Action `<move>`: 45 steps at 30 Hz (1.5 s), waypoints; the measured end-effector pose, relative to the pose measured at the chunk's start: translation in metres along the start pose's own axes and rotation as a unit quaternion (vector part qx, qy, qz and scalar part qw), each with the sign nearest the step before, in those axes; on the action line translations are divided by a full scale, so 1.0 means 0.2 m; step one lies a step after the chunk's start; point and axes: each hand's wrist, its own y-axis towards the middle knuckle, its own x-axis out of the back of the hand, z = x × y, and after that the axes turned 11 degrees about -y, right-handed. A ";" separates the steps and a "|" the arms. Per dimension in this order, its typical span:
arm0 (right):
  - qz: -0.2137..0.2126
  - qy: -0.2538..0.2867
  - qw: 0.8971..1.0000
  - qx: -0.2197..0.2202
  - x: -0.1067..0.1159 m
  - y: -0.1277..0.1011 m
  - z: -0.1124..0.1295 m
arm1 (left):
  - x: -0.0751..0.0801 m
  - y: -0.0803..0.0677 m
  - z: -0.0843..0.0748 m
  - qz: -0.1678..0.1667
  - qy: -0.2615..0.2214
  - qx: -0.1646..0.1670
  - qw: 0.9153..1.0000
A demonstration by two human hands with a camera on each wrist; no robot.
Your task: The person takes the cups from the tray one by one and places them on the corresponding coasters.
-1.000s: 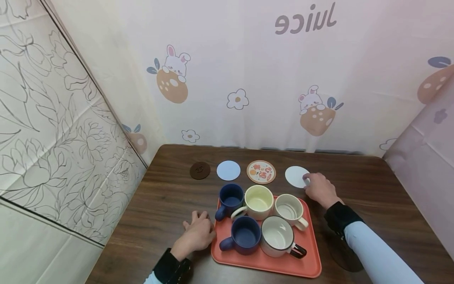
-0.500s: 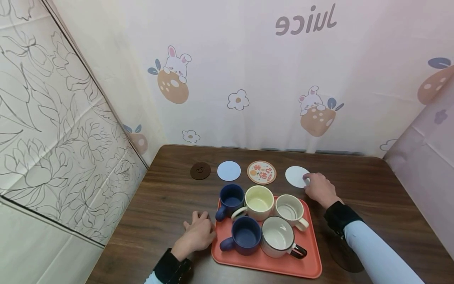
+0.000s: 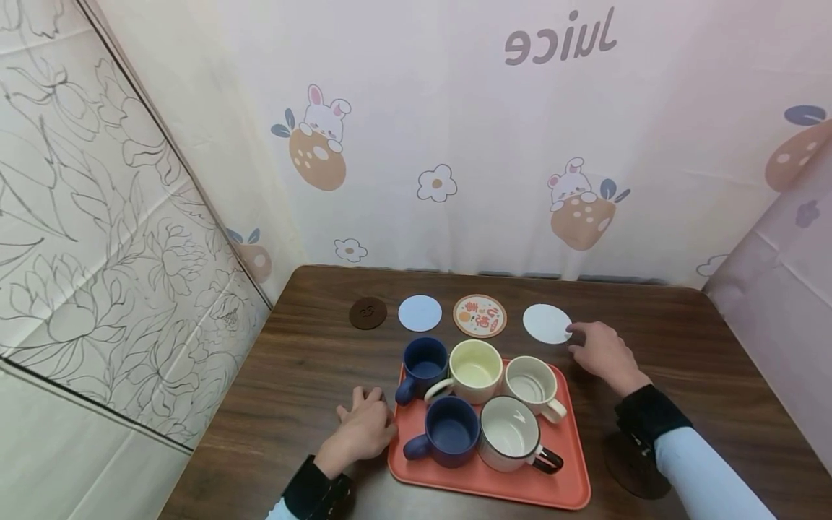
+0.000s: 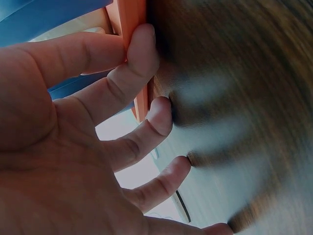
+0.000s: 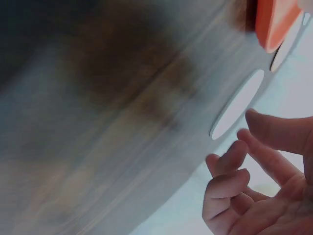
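My left hand (image 3: 360, 427) is at the left edge of a red tray (image 3: 494, 491). In the left wrist view, its thumb and index finger pinch the tray's rim, and the other fingertips rest on the wooden table. The tray carries two dark blue mugs (image 3: 451, 433), a pale yellow mug (image 3: 473, 370), a cream mug (image 3: 529, 383) and a white mug with a black handle (image 3: 507, 437). My right hand (image 3: 603, 350) holds nothing; its loosely bent fingers lie just right of the rightmost white coaster (image 3: 546, 323), apart from it in the right wrist view.
Left of that coaster, in a row along the table's back, lie a patterned coaster (image 3: 479, 315), another white coaster (image 3: 419, 313) and a dark brown coaster with a smiling face (image 3: 367, 313). A printed curtain (image 3: 390, 130) hangs behind the wooden table (image 3: 292, 361).
My right hand has let go of the rightmost white coaster and drawn back slightly to the right and toward me. The left hand, tray and mugs have stayed in place.
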 end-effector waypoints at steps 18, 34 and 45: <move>0.124 -0.031 0.988 -0.082 -0.05 -0.64 -0.17 | -0.04 0.02 0.04 -0.002 -0.010 0.008 1.000; 0.150 -0.027 0.979 -0.138 -0.11 -0.81 -0.17 | -0.02 0.01 0.00 -0.005 -0.003 0.020 1.000; 0.096 -0.025 0.987 -0.123 -0.11 -0.76 -0.13 | -0.01 0.00 0.00 -0.005 -0.015 0.014 1.000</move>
